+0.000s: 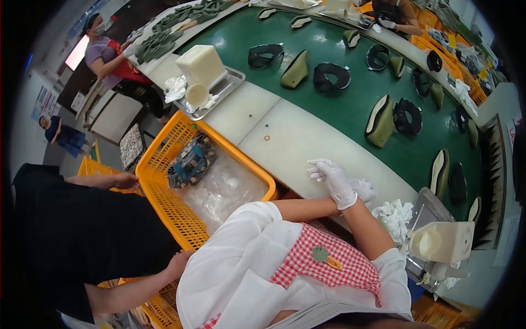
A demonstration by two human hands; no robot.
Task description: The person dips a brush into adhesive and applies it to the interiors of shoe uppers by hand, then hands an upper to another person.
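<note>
My forearms cross over the white ledge (pixel 320 134) beside a green conveyor belt. My gloved right hand (pixel 334 180) reaches to the left over my left wrist, holding nothing, with its fingers stretched out and apart. Partly behind the right wrist lies my gloved left hand (pixel 362 189), its fingers too blurred to make out. White crumpled rags (pixel 393 219) sit just right of it, beside a metal tray (pixel 430 204) with a pale plastic jug (pixel 446 241). Olive wedge soles (pixel 380 122) and black shoe uppers (pixel 407 117) lie in pairs along the green belt (pixel 334 118).
At my left, a person in black (pixel 90 225) has both hands on a yellow-orange crate (pixel 189 219) holding clear plastic bags and a patterned bundle (pixel 193 160). Another tray (pixel 229 82) with a square container (pixel 201 64) stands on the far ledge. Other people work across and beyond the belt.
</note>
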